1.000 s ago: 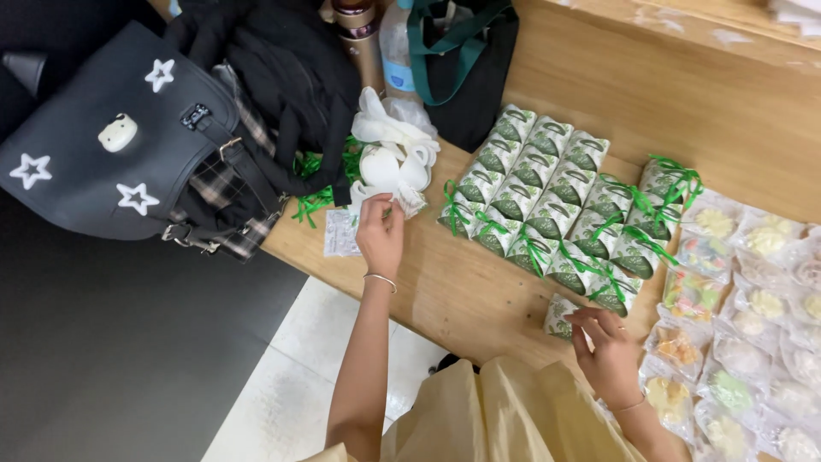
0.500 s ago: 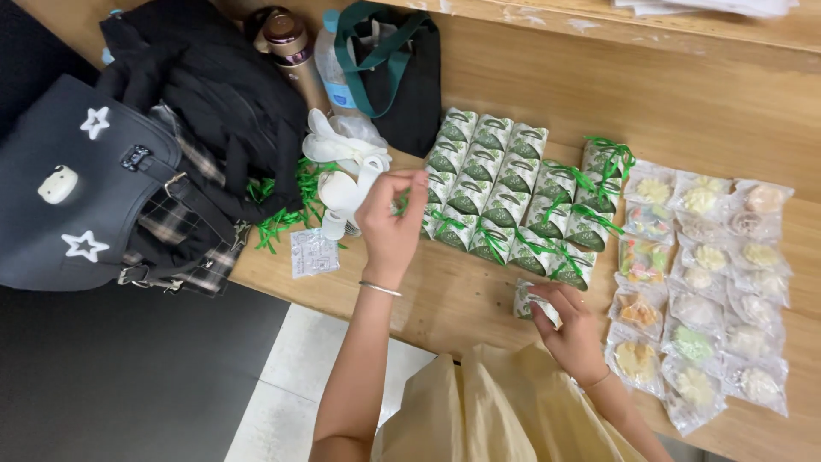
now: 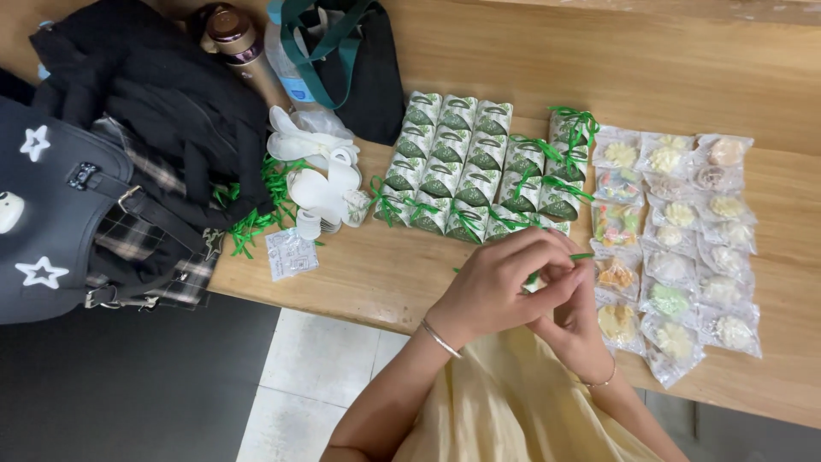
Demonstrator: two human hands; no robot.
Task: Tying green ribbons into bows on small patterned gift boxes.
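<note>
At frame centre, left hand and right hand pinch a thin green ribbon that could slip loose and snag the nearby small boxes.

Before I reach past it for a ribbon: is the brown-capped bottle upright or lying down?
Lying down: the bottle rests tilted against the dark clothing.

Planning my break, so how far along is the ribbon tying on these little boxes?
Partly done: several green-and-white boxes in the rows carry green ribbon bows, mostly the front and right ones; those at the back left look bare. Both hands, left hand over right hand, are working a green ribbon. Loose ribbons remain.
</note>
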